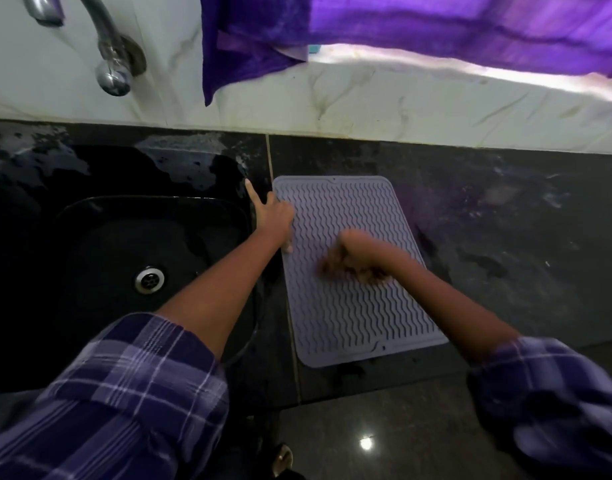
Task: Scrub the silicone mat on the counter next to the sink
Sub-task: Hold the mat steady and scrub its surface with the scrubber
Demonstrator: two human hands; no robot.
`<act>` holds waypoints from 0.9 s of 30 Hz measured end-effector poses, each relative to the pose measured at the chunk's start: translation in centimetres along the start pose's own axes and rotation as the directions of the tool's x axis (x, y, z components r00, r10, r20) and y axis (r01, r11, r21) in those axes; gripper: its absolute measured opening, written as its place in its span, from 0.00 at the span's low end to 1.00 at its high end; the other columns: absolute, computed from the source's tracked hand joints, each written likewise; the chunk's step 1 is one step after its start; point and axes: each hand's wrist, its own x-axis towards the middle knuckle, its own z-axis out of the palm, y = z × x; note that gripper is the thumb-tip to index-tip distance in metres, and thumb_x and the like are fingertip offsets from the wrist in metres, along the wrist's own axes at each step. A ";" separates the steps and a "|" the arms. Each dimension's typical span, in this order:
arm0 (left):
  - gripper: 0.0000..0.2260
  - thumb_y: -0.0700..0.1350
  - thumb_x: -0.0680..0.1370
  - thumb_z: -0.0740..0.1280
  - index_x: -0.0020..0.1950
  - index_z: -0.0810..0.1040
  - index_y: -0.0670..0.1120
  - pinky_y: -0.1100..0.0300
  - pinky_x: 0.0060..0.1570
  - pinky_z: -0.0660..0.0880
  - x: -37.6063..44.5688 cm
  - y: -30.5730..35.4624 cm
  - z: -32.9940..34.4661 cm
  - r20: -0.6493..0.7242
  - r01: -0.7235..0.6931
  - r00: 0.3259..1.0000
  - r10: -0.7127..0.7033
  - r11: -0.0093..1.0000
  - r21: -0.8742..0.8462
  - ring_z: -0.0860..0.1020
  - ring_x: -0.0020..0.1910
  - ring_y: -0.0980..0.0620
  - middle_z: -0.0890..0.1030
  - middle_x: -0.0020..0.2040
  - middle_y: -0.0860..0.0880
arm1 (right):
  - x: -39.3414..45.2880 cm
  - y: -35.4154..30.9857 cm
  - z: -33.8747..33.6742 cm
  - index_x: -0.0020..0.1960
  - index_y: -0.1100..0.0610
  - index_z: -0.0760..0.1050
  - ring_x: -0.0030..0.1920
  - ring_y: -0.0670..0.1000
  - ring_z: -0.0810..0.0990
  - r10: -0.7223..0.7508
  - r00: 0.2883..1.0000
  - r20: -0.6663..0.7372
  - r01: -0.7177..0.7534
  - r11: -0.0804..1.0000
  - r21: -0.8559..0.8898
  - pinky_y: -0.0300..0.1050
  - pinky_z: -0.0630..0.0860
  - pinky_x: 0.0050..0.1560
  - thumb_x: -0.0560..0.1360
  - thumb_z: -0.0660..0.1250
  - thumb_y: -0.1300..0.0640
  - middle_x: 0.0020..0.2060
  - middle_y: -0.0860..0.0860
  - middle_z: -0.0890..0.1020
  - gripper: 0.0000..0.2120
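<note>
A grey silicone mat (pixel 353 313) with wavy ridges lies flat on the dark counter, just right of the sink. My left hand (pixel 273 218) presses on the mat's left edge, index finger pointing away, thumb on the mat. My right hand (pixel 354 256) is blurred over the middle of the mat, fingers curled downward onto its surface. Something brownish shows under those fingers, too blurred to identify. Both forearms come out of plaid sleeves.
A black sink (pixel 124 258) with a metal drain (pixel 149 278) lies left of the mat, a chrome tap (pixel 110 60) above it. Purple cloth (pixel 401 26) hangs over the marble backsplash. The wet dark counter (pixel 505 237) stretches to the right.
</note>
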 end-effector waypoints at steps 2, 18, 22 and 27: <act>0.32 0.61 0.65 0.75 0.65 0.74 0.49 0.24 0.65 0.40 -0.8 0.4 0.1 0.060 0.019 0.998 -0.021 0.999 0.035 0.61 0.72 0.42 0.73 0.67 0.45 | 3.2 -1.0 -1.3 0.55 0.56 0.80 0.44 0.52 0.80 0.032 0.985 -0.169 -0.029 0.999 0.022 0.47 0.77 0.46 0.74 0.65 0.55 0.47 0.53 0.82 0.12; 0.31 0.59 0.66 0.75 0.66 0.74 0.49 0.25 0.65 0.39 -4.3 2.9 1.1 0.067 0.045 0.997 -0.049 0.998 0.053 0.62 0.71 0.43 0.75 0.64 0.46 | 1.4 -0.8 -0.1 0.44 0.60 0.79 0.41 0.56 0.82 0.011 0.993 -0.118 -0.012 1.000 -0.013 0.48 0.79 0.42 0.74 0.67 0.50 0.43 0.59 0.82 0.13; 0.28 0.57 0.68 0.75 0.65 0.75 0.50 0.25 0.66 0.40 -4.9 3.1 2.1 0.077 0.069 0.995 -0.070 0.997 0.015 0.62 0.71 0.43 0.77 0.63 0.47 | 3.1 -2.3 3.1 0.60 0.63 0.77 0.59 0.61 0.77 -0.039 0.976 -0.213 0.001 0.984 -0.177 0.52 0.72 0.60 0.75 0.65 0.52 0.59 0.60 0.78 0.18; 0.26 0.56 0.67 0.76 0.62 0.77 0.49 0.26 0.67 0.39 -4.8 3.2 2.1 0.081 0.068 0.994 -0.068 0.998 0.002 0.63 0.70 0.44 0.77 0.61 0.46 | -4.5 0.8 10.8 0.61 0.58 0.75 0.58 0.59 0.77 -0.103 0.989 -0.102 0.084 0.981 -0.175 0.56 0.74 0.61 0.76 0.64 0.53 0.58 0.57 0.77 0.15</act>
